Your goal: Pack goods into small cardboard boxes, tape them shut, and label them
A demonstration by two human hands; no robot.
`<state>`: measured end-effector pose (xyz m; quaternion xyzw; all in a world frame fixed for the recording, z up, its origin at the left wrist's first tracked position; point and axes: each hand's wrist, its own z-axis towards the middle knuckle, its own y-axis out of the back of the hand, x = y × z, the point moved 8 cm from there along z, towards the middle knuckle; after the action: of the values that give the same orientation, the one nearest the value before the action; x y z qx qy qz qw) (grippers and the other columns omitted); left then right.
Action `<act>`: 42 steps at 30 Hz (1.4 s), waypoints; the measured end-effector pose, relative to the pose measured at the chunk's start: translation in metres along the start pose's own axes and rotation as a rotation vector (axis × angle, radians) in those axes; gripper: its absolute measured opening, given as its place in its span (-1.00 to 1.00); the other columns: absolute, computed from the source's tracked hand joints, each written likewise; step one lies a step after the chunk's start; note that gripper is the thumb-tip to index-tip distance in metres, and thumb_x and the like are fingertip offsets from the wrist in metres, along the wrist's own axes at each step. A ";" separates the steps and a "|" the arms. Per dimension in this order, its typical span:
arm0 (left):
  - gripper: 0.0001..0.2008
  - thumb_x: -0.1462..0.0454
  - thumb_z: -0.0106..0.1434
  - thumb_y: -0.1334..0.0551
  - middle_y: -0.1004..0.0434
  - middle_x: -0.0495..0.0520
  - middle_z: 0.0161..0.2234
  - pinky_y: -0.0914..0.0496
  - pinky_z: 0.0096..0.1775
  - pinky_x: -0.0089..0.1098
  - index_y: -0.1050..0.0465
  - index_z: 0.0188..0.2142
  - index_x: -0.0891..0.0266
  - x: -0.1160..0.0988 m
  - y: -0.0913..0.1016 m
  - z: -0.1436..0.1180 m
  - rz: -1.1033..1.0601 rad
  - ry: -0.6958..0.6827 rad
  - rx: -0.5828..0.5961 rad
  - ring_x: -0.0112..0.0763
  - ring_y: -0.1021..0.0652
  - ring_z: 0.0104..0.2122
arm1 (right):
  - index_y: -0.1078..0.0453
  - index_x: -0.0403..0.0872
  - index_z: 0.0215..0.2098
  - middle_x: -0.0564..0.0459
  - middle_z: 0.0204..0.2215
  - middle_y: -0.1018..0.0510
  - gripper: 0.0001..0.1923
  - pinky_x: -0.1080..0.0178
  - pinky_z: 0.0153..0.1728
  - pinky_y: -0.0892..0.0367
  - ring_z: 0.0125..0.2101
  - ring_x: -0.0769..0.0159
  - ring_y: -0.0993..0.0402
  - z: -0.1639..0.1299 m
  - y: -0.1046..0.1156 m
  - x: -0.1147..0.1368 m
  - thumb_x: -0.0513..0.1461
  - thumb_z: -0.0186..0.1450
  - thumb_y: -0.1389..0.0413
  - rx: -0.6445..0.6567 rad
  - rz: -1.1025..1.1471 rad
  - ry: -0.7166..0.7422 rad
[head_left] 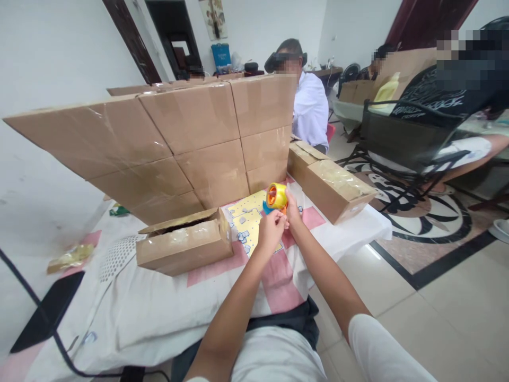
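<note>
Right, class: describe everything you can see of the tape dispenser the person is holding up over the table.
The tape dispenser is a small hand-held one that looks plastic: a yellow roll of tape around an orange hub, with a bit of blue frame showing at its lower left. It is held up off the table, over the yellow patterned sheet, roll face turned toward the camera. The right hand grips it from the right and below; the left hand meets it just underneath. Its cutting edge is hidden.

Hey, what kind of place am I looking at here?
Probably a room in a home used as a packing workspace. Taped cardboard boxes are stacked on a cloth-covered table, both hands hold a tape dispenser, and other people sit at tables on a patterned tile floor.
</note>
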<state>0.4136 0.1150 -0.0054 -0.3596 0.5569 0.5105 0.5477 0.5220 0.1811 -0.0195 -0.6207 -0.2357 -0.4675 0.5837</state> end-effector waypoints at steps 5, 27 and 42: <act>-0.87 0.30 0.33 -0.24 -0.65 0.02 -0.42 -0.47 -0.33 -0.42 -0.43 -0.38 0.20 0.004 -0.001 -0.001 -0.006 0.021 0.030 -0.41 -0.63 -0.49 | -0.40 0.05 -0.26 0.07 -0.44 -0.63 -0.62 0.16 -0.36 -0.55 -0.31 0.12 -0.64 -0.007 -0.008 0.002 0.04 0.13 -0.38 0.080 0.004 -0.031; -0.86 0.27 0.25 -0.28 -0.63 0.04 -0.48 -0.45 -0.38 -0.44 -0.44 -0.44 0.20 0.025 0.024 -0.025 -0.028 0.123 0.155 -0.36 -0.63 -0.48 | -0.38 0.00 -0.33 0.11 -0.47 -0.60 -0.81 0.28 -0.45 -0.48 -0.40 0.26 -0.59 0.016 0.035 0.009 -0.26 0.08 -0.23 -0.098 -0.121 0.030; -0.88 0.26 0.20 -0.32 -0.60 0.03 -0.52 -0.36 -0.50 -0.49 -0.44 -0.41 0.25 0.082 0.019 -0.020 -0.096 0.248 0.173 -0.47 -0.54 -0.62 | -0.44 -0.04 -0.42 0.05 -0.52 -0.62 -0.55 0.25 -0.48 -0.44 -0.45 0.20 -0.58 0.021 0.040 -0.018 0.13 0.15 -0.36 -0.003 -0.284 -0.034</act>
<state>0.3788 0.1127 -0.0851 -0.3974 0.6444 0.3856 0.5274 0.5538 0.1972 -0.0522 -0.5897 -0.3305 -0.5351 0.5066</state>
